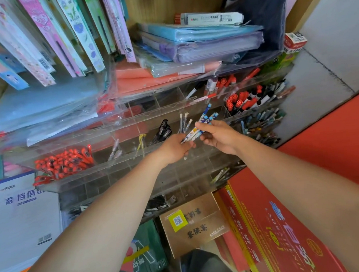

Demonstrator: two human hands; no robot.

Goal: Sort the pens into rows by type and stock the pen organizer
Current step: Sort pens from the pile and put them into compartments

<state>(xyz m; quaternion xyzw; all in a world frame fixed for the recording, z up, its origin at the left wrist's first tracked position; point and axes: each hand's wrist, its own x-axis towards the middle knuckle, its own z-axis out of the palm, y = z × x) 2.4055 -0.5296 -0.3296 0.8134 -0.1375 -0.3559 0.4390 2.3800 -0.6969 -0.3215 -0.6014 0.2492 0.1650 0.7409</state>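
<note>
Both hands meet at centre frame over a clear, tiered acrylic pen organizer (117,166). The left hand (176,147) curls its fingers around the lower end of a bundle of blue-and-white printed pens (199,127), while the right hand (219,136) pinches the bundle higher up. Its compartments hold glossy red pens (63,163) at left, black pens (163,131) mid-row, three slim pens (184,121) just beside the bundle, and red-capped markers (244,101) at upper right.
</note>
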